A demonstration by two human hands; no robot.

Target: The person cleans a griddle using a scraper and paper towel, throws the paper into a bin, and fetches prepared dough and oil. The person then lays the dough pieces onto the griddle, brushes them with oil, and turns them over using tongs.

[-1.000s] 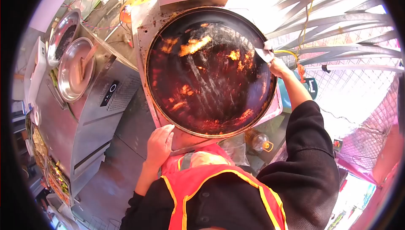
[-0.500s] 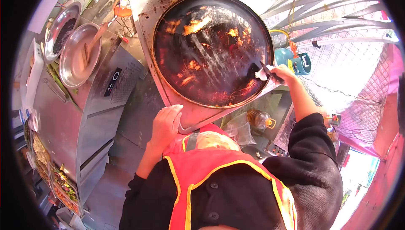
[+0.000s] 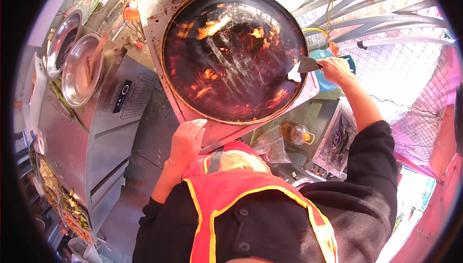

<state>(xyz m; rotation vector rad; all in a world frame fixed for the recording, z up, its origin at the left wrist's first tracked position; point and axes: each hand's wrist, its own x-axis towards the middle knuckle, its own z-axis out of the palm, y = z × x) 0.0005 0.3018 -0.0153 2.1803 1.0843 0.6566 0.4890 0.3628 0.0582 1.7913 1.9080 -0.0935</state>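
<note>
A large round dark griddle (image 3: 231, 60) with a shiny, streaked surface sits on a metal frame. At its right rim my right hand (image 3: 335, 69) is closed round the handle of a scraper (image 3: 308, 65) with a wide flat blade. Something white (image 3: 294, 73), perhaps a cloth or paper, lies against the blade's tip, over the griddle's edge. My left hand (image 3: 189, 137) is beside the frame's lower left edge, its fingers bent loosely and held near each other. I see nothing in it.
To the left, a metal bowl (image 3: 79, 77) with wooden utensils and another bowl (image 3: 54, 53) stand on a steel counter (image 3: 65, 137). An oil bottle (image 3: 295, 133) and a burner (image 3: 337, 140) are below the griddle. A blue-green gas cylinder (image 3: 324, 82) stands behind my right hand.
My right hand has moved slightly right and up, bringing the scraper to the griddle's rim with its blade turned more sideways. The white thing moved with it. The view has shifted slightly.
</note>
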